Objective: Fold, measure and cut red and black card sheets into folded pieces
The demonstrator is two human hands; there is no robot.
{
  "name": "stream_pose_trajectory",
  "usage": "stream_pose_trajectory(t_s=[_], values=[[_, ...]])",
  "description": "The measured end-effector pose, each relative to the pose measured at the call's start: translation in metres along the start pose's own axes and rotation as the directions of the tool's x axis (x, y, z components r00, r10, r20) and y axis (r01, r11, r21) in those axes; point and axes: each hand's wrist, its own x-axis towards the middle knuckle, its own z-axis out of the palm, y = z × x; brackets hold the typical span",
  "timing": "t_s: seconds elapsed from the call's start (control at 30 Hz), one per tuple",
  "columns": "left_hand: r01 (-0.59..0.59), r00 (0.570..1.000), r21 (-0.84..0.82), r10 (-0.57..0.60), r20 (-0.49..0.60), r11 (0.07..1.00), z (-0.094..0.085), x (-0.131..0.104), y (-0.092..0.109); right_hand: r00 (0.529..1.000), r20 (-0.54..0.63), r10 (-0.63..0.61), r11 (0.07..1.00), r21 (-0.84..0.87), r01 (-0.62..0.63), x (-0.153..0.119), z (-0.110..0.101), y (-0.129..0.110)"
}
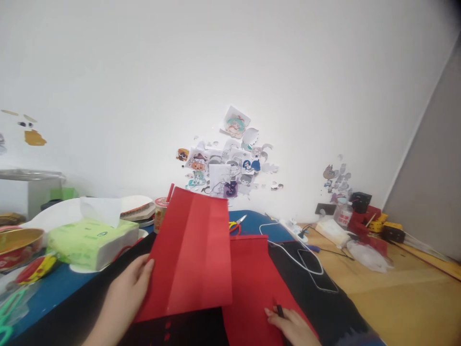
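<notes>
My left hand (127,293) grips the left edge of a creased red paper sheet (196,254), which is raised and tilted. A second red sheet (252,283) lies to its right, partly under the first. Over the lower part of that second sheet, my right hand (291,327) has its fingers closed round a dark, pen-like stick (280,311). Scissors with yellow and red handles (236,225) lie behind the sheets. Small red scraps (167,325) rest on the black mat (194,329) near the front.
At the left are a green tissue pack (91,242), a bowl (19,247) and green scissors (10,312). A cup (160,214) stands behind the raised sheet. To the right lie a phone (317,271), a white cable (293,257) and a plastic bag (369,254).
</notes>
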Motion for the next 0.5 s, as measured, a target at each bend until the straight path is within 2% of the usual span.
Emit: stream_pose_trajectory(t_s=[0.1, 0.2, 0.33, 0.5], values=[[0.046, 0.999, 0.053, -0.047, 0.005, 0.998, -0.011, -0.002, -0.012, 0.995, 0.004, -0.102, 0.995, -0.005, 0.102, -0.003, -0.011, -0.01], [0.07, 0.997, 0.077, -0.072, 0.015, 0.995, -0.018, -0.005, -0.022, 0.993, -0.02, -0.12, 0.993, -0.01, 0.12, -0.005, -0.017, -0.014], [0.068, 0.998, 0.066, -0.068, 0.004, 0.996, -0.018, -0.006, -0.028, 0.993, -0.049, -0.103, 0.995, -0.01, 0.103, -0.008, -0.007, -0.007], [0.033, 0.999, -0.041, -0.034, -0.025, 0.999, -0.016, -0.007, -0.03, 0.99, -0.055, -0.127, 0.992, -0.021, 0.126, -0.009, 0.005, 0.005]])
